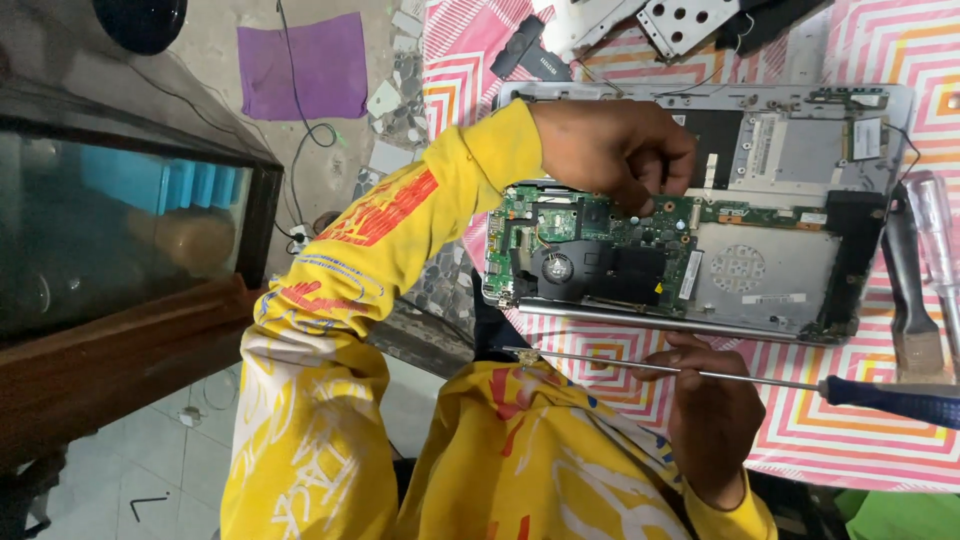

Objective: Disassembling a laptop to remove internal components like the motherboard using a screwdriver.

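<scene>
Left hand [612, 150]: curled over the top edge of the board [590, 240], fingertips bunched down on it as if pinching something small. What they grip, cannot tell; the knuckles hide it.

Right hand [712, 412]: closed loosely round the bare shaft of a screwdriver [760, 378], thumb on top, well short of the blue handle. The tool's long axis runs parallel to the laptop's near edge, just outside it. Its tip points to the frame's left, past the board's corner, and the handle trails right.

The board is green with a black fan. It sits in the left half of the opened laptop shell [770, 270], directly beyond the right hand and under the left. The left hand is the nearer one, already touching. The driver tip is off the board and aimed along it, not at it.

Around them:
- Striped cloth [860, 440] under everything.
- Brush [915, 310] and a clear-handled driver [935, 225] at the shell's right end.
- Metal brackets [680, 22] beyond it.
- Glass tank [120, 230] off to the left.
</scene>
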